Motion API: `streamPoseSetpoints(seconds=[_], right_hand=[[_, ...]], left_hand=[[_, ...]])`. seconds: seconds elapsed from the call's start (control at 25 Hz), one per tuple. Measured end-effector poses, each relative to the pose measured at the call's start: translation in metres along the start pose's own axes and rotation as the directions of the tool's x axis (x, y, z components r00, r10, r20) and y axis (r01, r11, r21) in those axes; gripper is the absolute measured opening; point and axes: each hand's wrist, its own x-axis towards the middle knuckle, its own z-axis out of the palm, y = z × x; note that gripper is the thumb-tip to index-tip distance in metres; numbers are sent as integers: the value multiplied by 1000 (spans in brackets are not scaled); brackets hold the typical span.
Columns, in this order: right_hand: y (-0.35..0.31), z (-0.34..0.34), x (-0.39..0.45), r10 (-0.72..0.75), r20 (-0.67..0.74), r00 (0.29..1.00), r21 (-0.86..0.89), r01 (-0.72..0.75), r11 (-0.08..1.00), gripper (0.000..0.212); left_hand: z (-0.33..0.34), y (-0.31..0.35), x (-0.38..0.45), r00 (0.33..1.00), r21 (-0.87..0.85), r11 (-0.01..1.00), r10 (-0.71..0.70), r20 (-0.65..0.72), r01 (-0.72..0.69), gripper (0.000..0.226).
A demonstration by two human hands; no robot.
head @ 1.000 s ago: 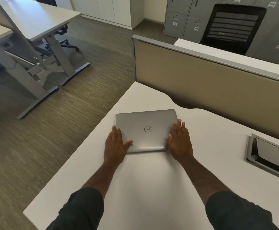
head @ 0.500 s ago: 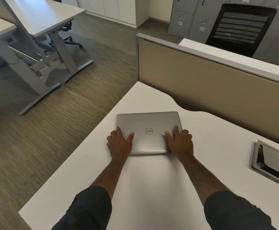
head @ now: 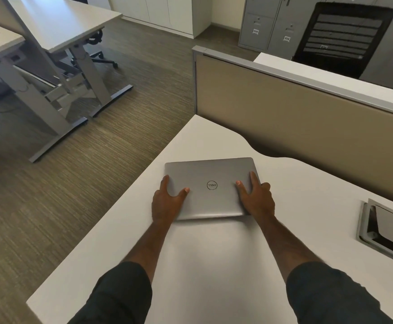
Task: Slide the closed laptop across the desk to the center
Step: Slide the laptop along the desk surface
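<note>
Thumbs now spread further onto closed laptop (head: 210,187), left hand (head: 166,203) and right hand (head: 257,198) clasping its sides, white desk (head: 214,253).

The laptop (head: 210,187) has a smooth, matt silver lid that looks like brushed metal. The desk (head: 214,265) top is smooth white laminate with a faint sheen. The divider (head: 296,118) looks like tan cloth in a grey metal frame. The floor (head: 50,195) is rough, streaked carpet.
</note>
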Motion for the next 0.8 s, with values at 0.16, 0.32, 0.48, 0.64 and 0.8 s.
streamPoseSetpoints(seconds=[0.16, 0.32, 0.48, 0.64, 0.8], right_hand=[[5, 1, -2, -3, -23, 1000, -1, 3, 1000, 80], [10, 0, -11, -4, -64, 998, 24, 5, 1000, 80], [14, -7, -26, -1, -88, 996, 67, 7, 998, 80], [20, -15, -48, 3, -80, 997, 96, 5, 995, 80], [26, -21, -75, 7, -92, 996, 131, 6, 991, 81]], left_hand=[[-4, -7, 9, 999, 21, 1000, 4, 51, -5, 93], [2, -9, 1, 999, 41, 998, 50, 15, -50, 92], [-3, -8, -14, 996, 22, 996, 91, -11, -91, 91], [-10, -9, -35, 992, 13, 993, 119, -37, -119, 91], [-21, -14, -58, 989, 4, 989, 145, -36, -145, 92]])
